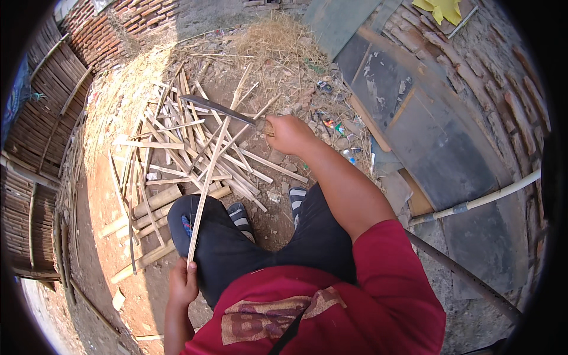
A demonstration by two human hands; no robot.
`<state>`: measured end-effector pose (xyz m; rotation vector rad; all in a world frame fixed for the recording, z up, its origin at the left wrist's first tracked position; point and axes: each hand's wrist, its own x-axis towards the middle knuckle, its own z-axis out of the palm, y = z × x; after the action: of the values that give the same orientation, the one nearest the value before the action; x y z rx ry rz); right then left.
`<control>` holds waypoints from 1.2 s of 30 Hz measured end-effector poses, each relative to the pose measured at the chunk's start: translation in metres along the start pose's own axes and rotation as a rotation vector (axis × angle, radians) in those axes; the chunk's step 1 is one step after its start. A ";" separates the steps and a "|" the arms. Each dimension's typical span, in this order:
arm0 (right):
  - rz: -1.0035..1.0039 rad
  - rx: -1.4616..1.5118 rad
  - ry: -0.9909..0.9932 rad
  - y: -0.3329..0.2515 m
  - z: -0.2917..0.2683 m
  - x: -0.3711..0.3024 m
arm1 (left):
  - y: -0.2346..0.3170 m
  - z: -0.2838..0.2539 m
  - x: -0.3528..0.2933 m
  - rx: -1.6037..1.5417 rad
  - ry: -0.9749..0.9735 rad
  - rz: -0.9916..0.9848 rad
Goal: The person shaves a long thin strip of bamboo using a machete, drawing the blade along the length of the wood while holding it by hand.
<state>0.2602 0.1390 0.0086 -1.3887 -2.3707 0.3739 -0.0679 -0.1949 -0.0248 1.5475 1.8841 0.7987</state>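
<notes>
My right hand (289, 135) is closed round the handle of a machete (216, 107), its long dark blade pointing to the far left. Low on the left, my left hand (182, 284) grips the near end of a long pale bamboo strip (205, 195). This strip slants over my left knee and up past the blade, which crosses it near its far part; whether the two touch I cannot tell. Beneath them lies a loose heap of split bamboo strips (157, 145), crossing in many directions.
Several round bamboo poles (147, 260) lie left of my knee. A woven bamboo wall (44, 136) stands at the left. Dark boards (438, 148) lean against the brick wall on the right. Dry straw (275, 44) and litter (340, 127) cover the ground further off.
</notes>
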 end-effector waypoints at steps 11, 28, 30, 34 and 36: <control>0.010 0.093 -0.006 0.004 -0.026 0.005 | 0.020 0.003 0.031 0.054 0.025 0.058; 0.093 0.113 0.085 0.027 -0.025 0.012 | 0.025 0.006 0.048 0.042 0.030 0.068; -0.034 0.164 -0.041 -0.003 -0.013 -0.004 | 0.022 0.009 0.052 -0.022 0.045 0.083; -0.301 -0.106 -0.212 -0.046 -0.018 -0.013 | 0.012 0.010 0.048 -0.078 0.059 0.082; -0.184 0.017 -0.171 -0.021 -0.017 -0.002 | 0.017 0.011 0.044 -0.056 0.063 0.075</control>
<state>0.2520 0.1282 0.0325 -1.1604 -2.6009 0.4775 -0.0565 -0.1480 -0.0220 1.5835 1.8412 0.9357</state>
